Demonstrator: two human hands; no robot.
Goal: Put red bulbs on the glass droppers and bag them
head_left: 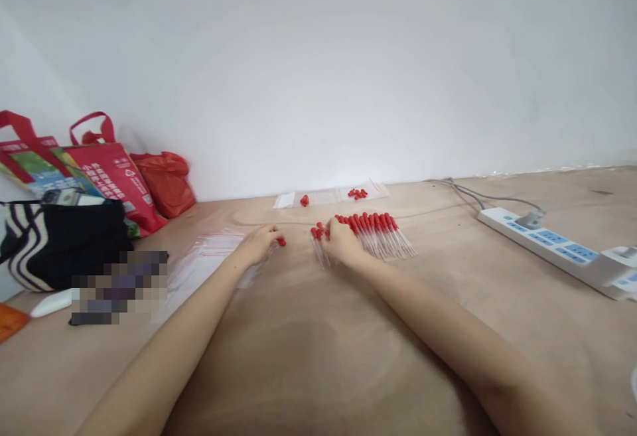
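Note:
Several clear droppers with red bulbs [373, 223] lie side by side on the brown table, their thin tips toward me. My right hand [341, 240] is closed at the left part of this row, with red bulbs showing beside its fingertips; what it grips is partly hidden. My left hand [259, 243] is closed on a dropper, whose red bulb [281, 241] shows at its fingertips. Under and beside my left forearm lies a pile of clear zip bags [199, 260]. Farther back, flat bags [323, 198] near the wall carry small groups of red bulbs [357, 194].
A white power strip [542, 240] with plugs and grey cables [468, 190] lies on the right. At the left stand red shopping bags [117, 180], a red plastic bag [166, 184] and a black striped cloth bag [74, 243]. A white wall [348, 77] closes the back.

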